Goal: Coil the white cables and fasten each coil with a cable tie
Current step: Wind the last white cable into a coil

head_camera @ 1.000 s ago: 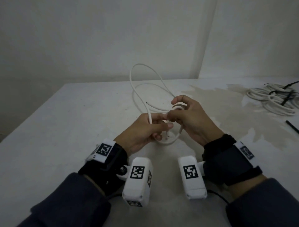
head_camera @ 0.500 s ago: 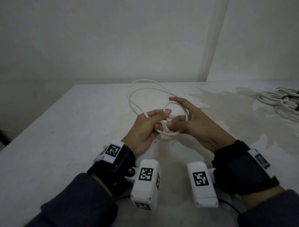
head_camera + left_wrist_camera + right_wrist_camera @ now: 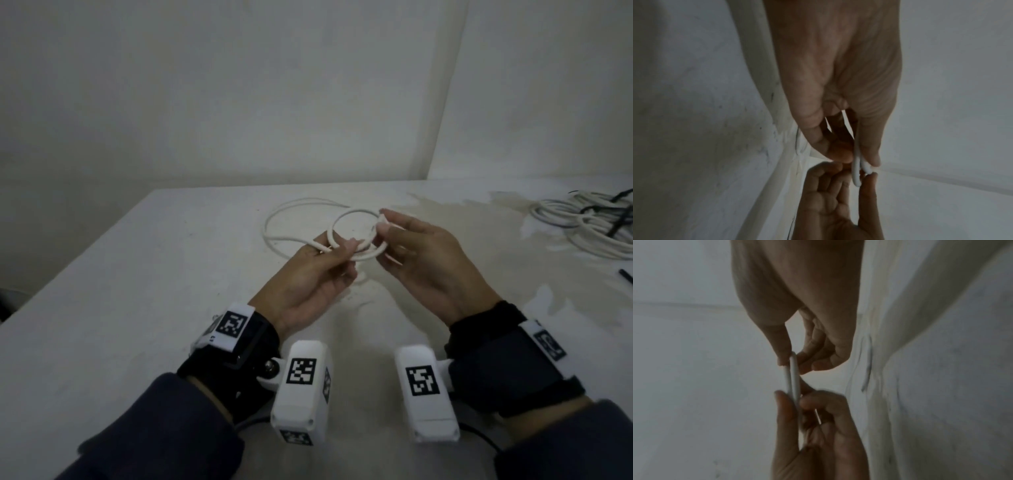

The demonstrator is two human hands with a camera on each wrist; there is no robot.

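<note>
A white cable (image 3: 356, 209) is held above the table (image 3: 137, 291) as a small round coil between both hands. My left hand (image 3: 346, 248) pinches the coil's near left side, thumb on top; the left wrist view shows the cable (image 3: 856, 164) squeezed between its thumb and fingers. On the coil's far right side, my right hand (image 3: 383, 226) pinches the strands with thumb and forefinger. In the right wrist view the cable (image 3: 793, 374) runs from those fingertips down to the left hand. The rest of the cable (image 3: 274, 219) trails left in a wide loop on the table.
A pile of coiled white cables (image 3: 579, 219) with black ties on them lies at the table's far right. A loose black cable tie (image 3: 626, 276) lies near the right edge. A wall corner stands behind the table, whose left edge drops off.
The loose loop that stood up behind the hands has dropped flat onto the table. The hands have drawn apart and the small coil between them has widened.
</note>
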